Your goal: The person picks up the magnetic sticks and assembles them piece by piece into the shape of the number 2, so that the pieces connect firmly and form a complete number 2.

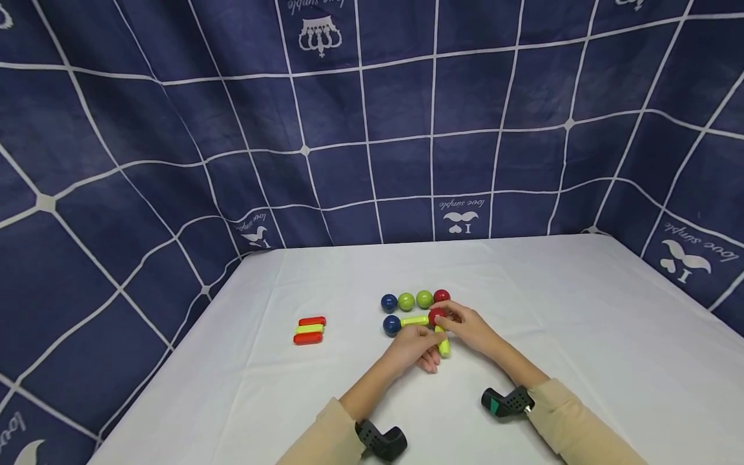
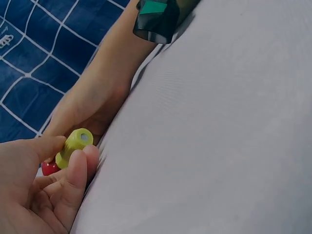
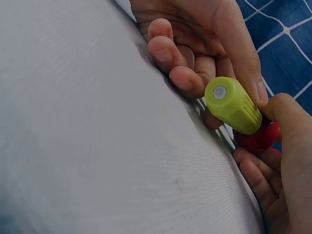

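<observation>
My left hand (image 1: 411, 347) pinches a yellow-green rod (image 1: 444, 348) between thumb and fingers. A round grey disc shows in the rod's near end (image 3: 220, 92) in the right wrist view. At its far end the rod meets a red ball (image 1: 436, 315), which my right hand (image 1: 473, 329) holds between thumb and fingers. From that ball a second yellow-green rod (image 1: 415, 321) runs left to a blue ball (image 1: 392, 325). In the left wrist view the pinched rod (image 2: 75, 145) partly hides the red ball (image 2: 49, 168).
Behind the hands stands a row of balls: blue (image 1: 389, 303), two green (image 1: 406, 301), and red (image 1: 442, 296). Further left lie two red rods (image 1: 308, 338) with a yellow-green rod (image 1: 310, 329) between them. A white cloth (image 1: 256, 400) covers the table; a blue checked curtain (image 1: 395, 168) hangs behind.
</observation>
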Action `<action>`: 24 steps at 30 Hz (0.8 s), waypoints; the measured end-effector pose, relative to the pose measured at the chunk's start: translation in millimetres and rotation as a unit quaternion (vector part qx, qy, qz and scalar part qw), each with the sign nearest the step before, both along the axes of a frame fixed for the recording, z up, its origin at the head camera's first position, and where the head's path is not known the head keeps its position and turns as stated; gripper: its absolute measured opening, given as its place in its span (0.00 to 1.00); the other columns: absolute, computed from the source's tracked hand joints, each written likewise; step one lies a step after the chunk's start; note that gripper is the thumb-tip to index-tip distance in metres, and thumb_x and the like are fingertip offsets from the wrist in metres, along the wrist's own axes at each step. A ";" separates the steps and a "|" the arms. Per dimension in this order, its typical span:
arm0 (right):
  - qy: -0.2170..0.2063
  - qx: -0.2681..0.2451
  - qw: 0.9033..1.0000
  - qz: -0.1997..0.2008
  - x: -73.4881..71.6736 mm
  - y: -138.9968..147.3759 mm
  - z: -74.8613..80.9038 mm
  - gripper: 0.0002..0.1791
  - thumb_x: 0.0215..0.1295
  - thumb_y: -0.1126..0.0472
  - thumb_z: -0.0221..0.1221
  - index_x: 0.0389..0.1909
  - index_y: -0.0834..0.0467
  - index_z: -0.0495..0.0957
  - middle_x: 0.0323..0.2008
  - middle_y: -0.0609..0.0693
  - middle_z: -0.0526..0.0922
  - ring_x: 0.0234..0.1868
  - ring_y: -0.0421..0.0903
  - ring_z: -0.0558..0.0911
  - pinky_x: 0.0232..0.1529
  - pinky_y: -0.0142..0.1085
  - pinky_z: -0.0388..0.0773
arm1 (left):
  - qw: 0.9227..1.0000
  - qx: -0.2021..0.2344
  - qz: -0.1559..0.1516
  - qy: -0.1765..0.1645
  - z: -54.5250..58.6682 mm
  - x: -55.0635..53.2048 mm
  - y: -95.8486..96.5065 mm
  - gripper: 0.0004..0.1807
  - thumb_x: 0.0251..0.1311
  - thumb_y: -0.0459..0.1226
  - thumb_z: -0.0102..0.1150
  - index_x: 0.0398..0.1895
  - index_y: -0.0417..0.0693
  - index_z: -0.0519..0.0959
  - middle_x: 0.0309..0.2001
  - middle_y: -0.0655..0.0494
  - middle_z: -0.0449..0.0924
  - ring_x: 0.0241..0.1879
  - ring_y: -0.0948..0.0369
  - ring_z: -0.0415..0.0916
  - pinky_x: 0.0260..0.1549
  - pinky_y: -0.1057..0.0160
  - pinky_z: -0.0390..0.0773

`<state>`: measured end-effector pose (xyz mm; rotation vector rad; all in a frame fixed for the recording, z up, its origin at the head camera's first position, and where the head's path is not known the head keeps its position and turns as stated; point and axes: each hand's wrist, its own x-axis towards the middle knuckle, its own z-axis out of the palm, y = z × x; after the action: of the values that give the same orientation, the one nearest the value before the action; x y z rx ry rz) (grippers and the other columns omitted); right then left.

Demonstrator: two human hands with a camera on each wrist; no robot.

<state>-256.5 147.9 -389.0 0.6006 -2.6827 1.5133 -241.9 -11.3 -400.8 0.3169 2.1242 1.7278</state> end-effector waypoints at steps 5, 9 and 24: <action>0.007 0.004 1.000 0.001 -4.2 1.4 -3.5 0.17 0.64 0.60 0.52 0.52 0.64 0.71 0.36 0.56 0.79 0.35 0.42 0.74 0.36 0.30 0.70 | 0.998 -0.034 -0.014 0.047 0.7 -5.5 -4.2 0.19 0.62 0.44 0.50 0.20 0.38 0.75 0.10 0.58 0.71 0.07 0.67 0.68 0.08 0.73 0.68; 0.006 0.004 1.000 -0.004 -14.4 5.1 -17.7 0.18 0.63 0.56 0.54 0.52 0.59 0.72 0.37 0.53 0.80 0.34 0.40 0.74 0.36 0.29 0.71 | 0.977 -0.110 0.001 0.181 6.7 -6.9 -11.5 0.22 0.63 0.47 0.48 0.17 0.42 0.76 0.10 0.60 0.70 0.08 0.69 0.64 0.09 0.74 0.62; -0.013 0.009 0.999 -0.028 -18.5 3.9 -21.1 0.17 0.61 0.55 0.55 0.50 0.55 0.74 0.37 0.52 0.79 0.35 0.43 0.73 0.36 0.30 0.72 | 0.877 -0.131 0.204 0.414 7.2 -35.0 -48.9 0.10 0.60 0.39 0.53 0.23 0.46 0.77 0.19 0.59 0.71 0.20 0.68 0.63 0.20 0.73 0.64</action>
<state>-274.9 151.9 -410.1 0.5058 -2.7121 1.4953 -277.0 -60.2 -393.6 0.6612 3.2045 1.6381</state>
